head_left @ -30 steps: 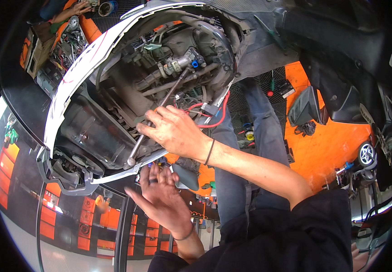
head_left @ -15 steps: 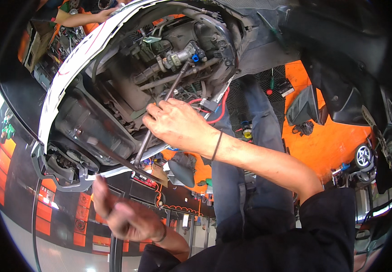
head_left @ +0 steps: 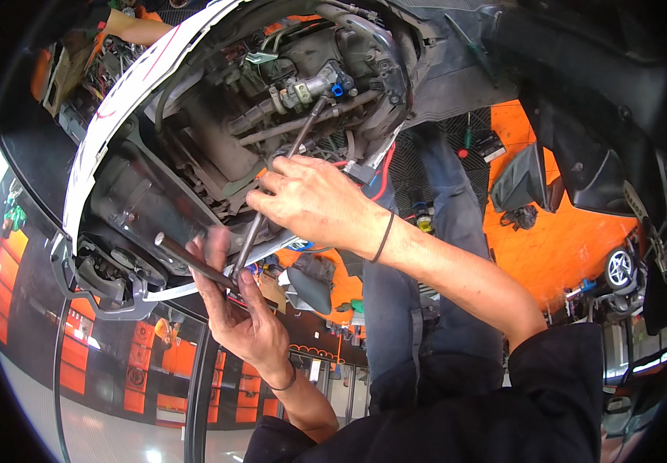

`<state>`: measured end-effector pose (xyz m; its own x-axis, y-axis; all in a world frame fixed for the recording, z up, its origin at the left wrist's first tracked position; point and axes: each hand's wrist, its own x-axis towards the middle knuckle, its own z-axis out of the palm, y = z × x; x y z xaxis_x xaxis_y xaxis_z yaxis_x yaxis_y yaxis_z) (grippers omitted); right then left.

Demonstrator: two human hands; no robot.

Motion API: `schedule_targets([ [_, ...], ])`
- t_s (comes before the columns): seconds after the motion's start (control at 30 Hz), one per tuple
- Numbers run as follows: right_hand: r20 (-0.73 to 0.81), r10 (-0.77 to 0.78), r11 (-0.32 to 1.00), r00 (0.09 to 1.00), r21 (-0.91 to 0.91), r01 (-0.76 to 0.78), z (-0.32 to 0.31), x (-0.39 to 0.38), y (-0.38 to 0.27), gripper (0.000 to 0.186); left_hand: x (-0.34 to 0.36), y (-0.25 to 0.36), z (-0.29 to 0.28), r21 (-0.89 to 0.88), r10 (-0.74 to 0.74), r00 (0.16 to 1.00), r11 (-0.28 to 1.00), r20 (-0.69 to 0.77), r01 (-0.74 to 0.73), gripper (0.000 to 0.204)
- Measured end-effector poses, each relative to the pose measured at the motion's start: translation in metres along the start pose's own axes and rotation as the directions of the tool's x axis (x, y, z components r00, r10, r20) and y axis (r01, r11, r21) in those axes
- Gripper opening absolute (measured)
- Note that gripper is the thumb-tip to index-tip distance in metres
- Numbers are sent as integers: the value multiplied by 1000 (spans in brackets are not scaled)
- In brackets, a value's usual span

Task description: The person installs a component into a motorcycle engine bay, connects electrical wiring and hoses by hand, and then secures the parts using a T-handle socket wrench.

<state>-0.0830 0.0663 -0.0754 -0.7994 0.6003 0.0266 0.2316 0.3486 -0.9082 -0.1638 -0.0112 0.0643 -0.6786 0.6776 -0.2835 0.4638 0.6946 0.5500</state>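
A long T-handle wrench (head_left: 252,235) slants down from the opened white scooter body (head_left: 87,143). Its far tip meets the dark, dirty parts close to a small blue piece (head_left: 338,89); how it seats there is too small to tell. My right hand (head_left: 314,199) is closed round the middle of the wrench's shaft. By the near end, my left hand (head_left: 249,328) has its fingers stretched and spread about the crossbar, with the thumb beside the joint. The fingertips are partly blurred, and whether they touch the bar is hard to make out.
Red cable (head_left: 386,171) loops at the body's right edge. Black panels (head_left: 580,62) fill the upper right. On the orange floor (head_left: 580,239) lie a dark plastic cover (head_left: 518,179) and a screwdriver (head_left: 468,137). Another person's arm (head_left: 137,29) shows at the top left.
My left hand has moved up and right, from below the crossbar to around it. My right hand stays on the shaft. The other person's hand has gone behind the white body.
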Motion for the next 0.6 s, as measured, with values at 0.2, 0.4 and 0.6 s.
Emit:
schedule_targets([
  [0.2, -20, 71, 996, 997, -61, -72, -4, -2, 4, 13, -16, -13, -63, 134, 603, 768, 761, 218, -635, 14],
  [0.4, 21, 1, 1000, 1000, -4, -1, -4, -2, -1, 12, -8, 17, -19, 27, 183, 973, 983, -139, -181, 48],
  [0.6, -19, 66, 998, 998, 27, -65, 2, -9, -6, 11, -5, 3, 31, 193, 255, 951, 956, -176, -221, 64],
])
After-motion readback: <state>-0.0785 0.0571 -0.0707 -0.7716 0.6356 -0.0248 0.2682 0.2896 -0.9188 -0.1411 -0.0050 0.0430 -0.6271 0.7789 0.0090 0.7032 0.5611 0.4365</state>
